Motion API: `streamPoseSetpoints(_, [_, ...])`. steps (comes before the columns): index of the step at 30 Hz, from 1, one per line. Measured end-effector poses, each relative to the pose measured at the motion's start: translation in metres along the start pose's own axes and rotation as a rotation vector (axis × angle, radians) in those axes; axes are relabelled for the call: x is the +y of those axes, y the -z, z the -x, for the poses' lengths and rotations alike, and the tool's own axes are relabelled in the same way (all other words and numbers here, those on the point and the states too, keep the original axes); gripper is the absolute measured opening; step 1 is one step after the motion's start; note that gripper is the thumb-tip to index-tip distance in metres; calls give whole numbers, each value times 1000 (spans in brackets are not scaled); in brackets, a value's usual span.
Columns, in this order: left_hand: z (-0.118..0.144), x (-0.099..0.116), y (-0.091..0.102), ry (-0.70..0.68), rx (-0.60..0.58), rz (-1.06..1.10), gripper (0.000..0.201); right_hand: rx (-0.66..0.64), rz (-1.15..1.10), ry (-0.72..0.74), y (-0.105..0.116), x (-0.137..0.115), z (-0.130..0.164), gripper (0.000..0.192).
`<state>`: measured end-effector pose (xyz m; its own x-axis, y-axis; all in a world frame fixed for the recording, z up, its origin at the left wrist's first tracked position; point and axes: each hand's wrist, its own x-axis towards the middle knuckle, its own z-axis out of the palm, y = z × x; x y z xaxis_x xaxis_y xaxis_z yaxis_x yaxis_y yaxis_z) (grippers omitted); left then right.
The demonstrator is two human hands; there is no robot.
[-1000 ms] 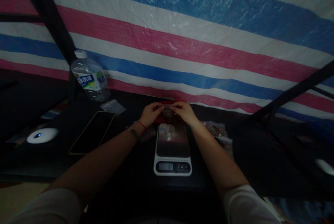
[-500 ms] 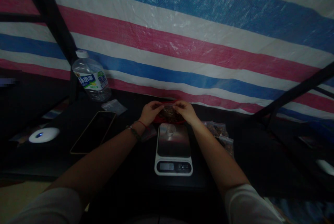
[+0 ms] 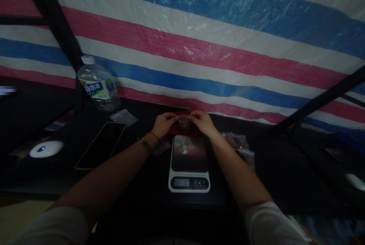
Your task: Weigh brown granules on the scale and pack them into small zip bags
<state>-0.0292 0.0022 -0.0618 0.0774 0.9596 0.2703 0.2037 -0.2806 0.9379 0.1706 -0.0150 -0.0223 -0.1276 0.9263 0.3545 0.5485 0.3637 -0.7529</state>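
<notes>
Between my two hands is a small clear zip bag [image 3: 184,121] with brown bits in it, held over a red basin [image 3: 171,131]. My left hand [image 3: 164,124] pinches the bag's top edge on the left. On the right, my right hand [image 3: 203,121] pinches the same edge, fingers closed. Just in front of the basin stands a white kitchen scale [image 3: 189,165] with a dark metal top and a lit display. A small clear round object [image 3: 185,144] sits on its plate, or is a reflection; I cannot tell which.
Filled zip bags [image 3: 239,144] lie right of the scale. To the left are a phone [image 3: 101,145], a flat clear bag [image 3: 124,117], a large plastic bottle [image 3: 99,85] and a white oval device [image 3: 46,148]. Striped plastic sheeting [image 3: 199,47] hangs behind the black table.
Both hands keep their pinch on the bag's top edge and have barely moved. The whole view has shifted very slightly.
</notes>
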Motion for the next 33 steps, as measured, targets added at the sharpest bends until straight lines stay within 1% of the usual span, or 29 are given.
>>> streamPoseSetpoints(2, [1, 3, 0, -7, -13, 22, 26, -7, -19, 11, 0, -1, 0, 14])
streamPoseSetpoints(4, [3, 5, 0, -32, -52, 33, 27, -28, -21, 28, -1, -2, 1, 13])
streamPoseSetpoints(7, [5, 7, -1, -77, -95, -10, 24, -49, 12, 67, -2, -6, 1, 11])
streamPoseSetpoints(10, [5, 6, -1, -101, -73, -53, 24, -51, 56, 90, -2, -9, 1, 10])
streamPoseSetpoints(15, [5, 5, -1, -89, -47, -42, 25, -70, 90, 90, -2, -8, 1, 8])
streamPoseSetpoints(22, [5, 3, -2, -122, -54, -108, 24, -42, 95, 70, -2, -13, 2, 8])
streamPoseSetpoints(26, [6, 4, -2, -146, -54, -132, 23, -60, 70, 111, -2, -16, 3, 8])
streamPoseSetpoints(29, [6, 5, -2, -171, -82, -123, 23, -62, 77, 143, -3, -18, 3, 8])
streamPoseSetpoints(33, [7, 7, -2, -203, -103, -146, 23, -51, 85, 141, -5, -20, 4, 7])
